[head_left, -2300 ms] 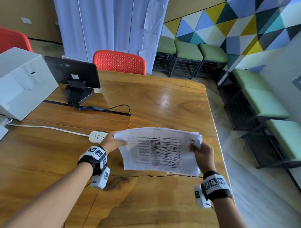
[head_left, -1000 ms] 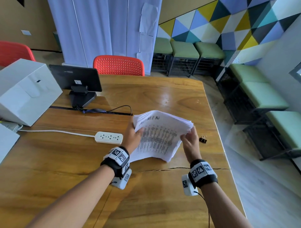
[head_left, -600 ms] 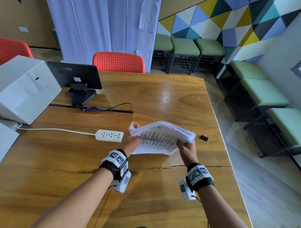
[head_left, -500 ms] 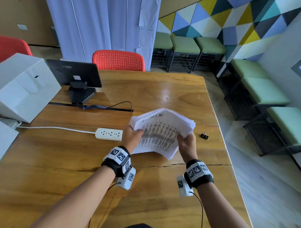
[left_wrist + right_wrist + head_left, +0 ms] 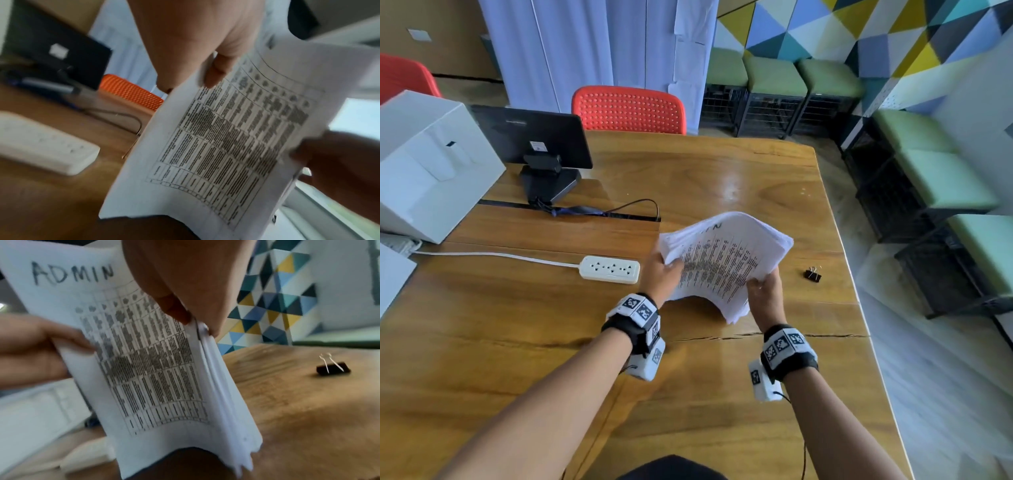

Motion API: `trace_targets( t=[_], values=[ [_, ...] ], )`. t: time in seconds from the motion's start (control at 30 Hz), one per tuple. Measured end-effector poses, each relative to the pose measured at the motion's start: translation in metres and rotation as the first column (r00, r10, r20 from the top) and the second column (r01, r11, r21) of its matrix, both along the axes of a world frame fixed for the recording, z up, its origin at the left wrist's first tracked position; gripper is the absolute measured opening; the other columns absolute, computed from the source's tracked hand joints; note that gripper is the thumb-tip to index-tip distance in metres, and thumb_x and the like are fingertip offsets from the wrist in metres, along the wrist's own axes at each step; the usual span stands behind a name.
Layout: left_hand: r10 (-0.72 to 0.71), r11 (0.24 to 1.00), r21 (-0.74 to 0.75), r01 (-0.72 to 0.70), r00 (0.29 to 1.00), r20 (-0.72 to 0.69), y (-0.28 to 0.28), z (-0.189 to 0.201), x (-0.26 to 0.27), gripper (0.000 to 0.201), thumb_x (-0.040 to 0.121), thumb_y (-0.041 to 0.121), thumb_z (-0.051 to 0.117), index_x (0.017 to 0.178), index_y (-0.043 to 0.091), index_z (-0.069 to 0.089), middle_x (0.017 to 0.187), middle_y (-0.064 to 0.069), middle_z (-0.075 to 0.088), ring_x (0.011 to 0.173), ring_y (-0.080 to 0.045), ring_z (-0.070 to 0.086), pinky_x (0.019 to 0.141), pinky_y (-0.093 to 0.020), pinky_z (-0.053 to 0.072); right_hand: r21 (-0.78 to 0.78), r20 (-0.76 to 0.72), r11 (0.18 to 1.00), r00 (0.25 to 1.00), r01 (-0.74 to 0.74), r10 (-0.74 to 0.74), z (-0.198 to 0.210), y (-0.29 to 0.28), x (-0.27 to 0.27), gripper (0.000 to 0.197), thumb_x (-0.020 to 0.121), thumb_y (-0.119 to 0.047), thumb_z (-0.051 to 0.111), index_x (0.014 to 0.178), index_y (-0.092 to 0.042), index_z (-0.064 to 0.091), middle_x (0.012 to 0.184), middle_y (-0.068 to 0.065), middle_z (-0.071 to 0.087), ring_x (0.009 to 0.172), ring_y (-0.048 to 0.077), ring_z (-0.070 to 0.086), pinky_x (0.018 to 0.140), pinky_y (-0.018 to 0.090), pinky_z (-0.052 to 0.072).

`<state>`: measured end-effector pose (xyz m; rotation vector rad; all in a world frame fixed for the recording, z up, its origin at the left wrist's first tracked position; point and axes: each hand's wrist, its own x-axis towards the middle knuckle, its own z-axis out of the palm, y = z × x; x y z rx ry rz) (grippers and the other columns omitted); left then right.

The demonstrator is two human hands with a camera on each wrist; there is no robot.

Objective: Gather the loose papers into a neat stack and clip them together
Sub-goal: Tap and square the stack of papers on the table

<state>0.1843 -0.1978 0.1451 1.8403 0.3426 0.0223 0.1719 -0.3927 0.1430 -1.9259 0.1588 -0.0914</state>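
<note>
A thick stack of printed papers (image 5: 722, 263), its top sheet a table headed "ADMIN", stands tilted above the wooden table (image 5: 722, 178). My left hand (image 5: 662, 274) grips the stack's left edge, thumb on the top sheet. My right hand (image 5: 765, 291) pinches the right edge. The papers (image 5: 226, 146) bow between both hands in the left wrist view. In the right wrist view the papers (image 5: 144, 369) show uneven sheet edges at the lower corner. A black binder clip (image 5: 812, 274) lies on the table to the right of my right hand; the binder clip (image 5: 333, 369) is untouched.
A white power strip (image 5: 610, 269) with its cord lies left of my hands. A black monitor (image 5: 530, 140) and a white box (image 5: 431, 164) stand at the back left. A red chair (image 5: 628, 109) is behind the table. The table's right edge (image 5: 859, 308) is near the clip.
The stack was flat between my hands, then tipped up, dropped level and tipped up again. Both hands kept their grip.
</note>
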Motion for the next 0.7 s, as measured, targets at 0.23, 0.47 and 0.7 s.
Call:
trace_targets(
  t=[0.23, 0.47, 0.7],
  values=[
    [-0.085, 0.995, -0.058, 0.079, 0.989, -0.124, 0.013, 0.000, -0.002, 0.049, 0.086, 0.016, 0.064, 0.130, 0.007, 0.045, 0.116, -0.004, 0.060, 0.099, -0.016, 0.061, 0.077, -0.018, 0.050, -0.031, -0.078, 0.995, 0.993, -0.090, 0.088, -0.013, -0.020, 0.009, 0.031, 0.085, 0.010, 0.046, 0.110, -0.008, 0.050, 0.099, 0.003, 0.063, 0.096, 0.017, 0.060, 0.085, 0.032, 0.055],
    [-0.038, 0.997, -0.077, 0.031, 0.995, -0.093, 0.007, -0.008, 0.003, 0.029, 0.079, 0.012, 0.069, 0.107, 0.006, 0.065, 0.088, -0.002, 0.069, 0.079, -0.022, 0.067, 0.061, -0.018, 0.052, -0.019, -0.073, 0.996, 0.994, -0.088, 0.087, -0.016, -0.024, 0.013, 0.021, 0.081, 0.008, 0.049, 0.099, 0.000, 0.055, 0.095, 0.013, 0.067, 0.090, 0.025, 0.064, 0.077, 0.033, 0.059],
    [-0.157, 0.986, -0.087, 0.144, 0.973, -0.170, 0.008, 0.006, 0.018, 0.035, 0.080, 0.010, 0.071, 0.114, 0.005, 0.064, 0.108, -0.009, 0.067, 0.095, -0.023, 0.063, 0.085, -0.035, 0.051, -0.029, -0.169, 0.995, 0.982, -0.094, 0.088, -0.024, -0.037, 0.029, 0.027, 0.082, 0.011, 0.057, 0.105, -0.001, 0.060, 0.104, 0.013, 0.068, 0.097, 0.027, 0.063, 0.087, 0.043, 0.054]
  ],
)
